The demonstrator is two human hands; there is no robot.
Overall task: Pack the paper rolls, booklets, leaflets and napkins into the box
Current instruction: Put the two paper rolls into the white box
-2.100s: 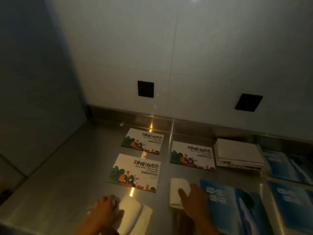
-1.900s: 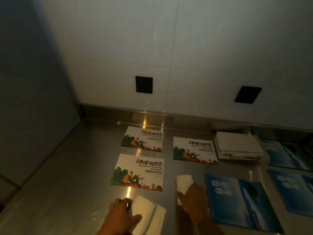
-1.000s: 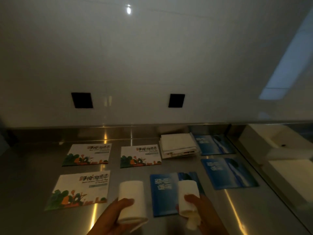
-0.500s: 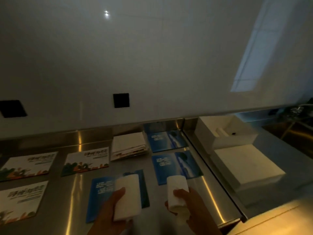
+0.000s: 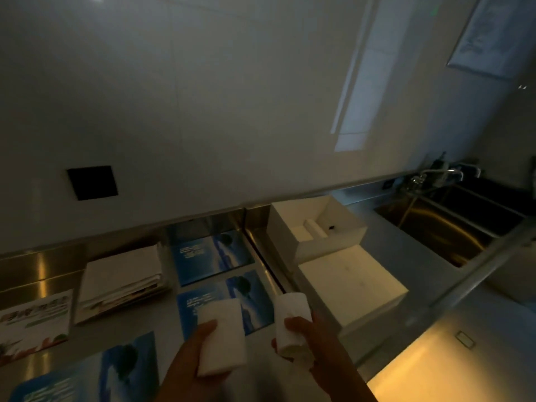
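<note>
My left hand [image 5: 190, 362] grips a white paper roll [image 5: 222, 333] and my right hand [image 5: 314, 342] grips a second white paper roll [image 5: 291, 322], both held above the steel counter's front. The open white box [image 5: 342, 224] stands to the right on a lower surface, with one roll [image 5: 314, 227] lying inside. Its white lid [image 5: 352, 284] lies flat in front of it. Blue booklets [image 5: 210, 255] lie on the counter, one [image 5: 255, 297] partly behind the rolls. A stack of white napkins [image 5: 121, 278] sits left of them, and a colourful leaflet [image 5: 34, 320] lies at the far left.
The steel counter [image 5: 37, 272] ends at a metal edge [image 5: 265, 265] just left of the box. A steel sink [image 5: 435, 230] with a tap [image 5: 441, 174] lies at the far right. A white wall with a black square plate [image 5: 92, 182] backs the counter.
Both hands closed on the rolls on the counter and lifted them. The view swung right, bringing the box, lid and sink into sight while most leaflets left the frame.
</note>
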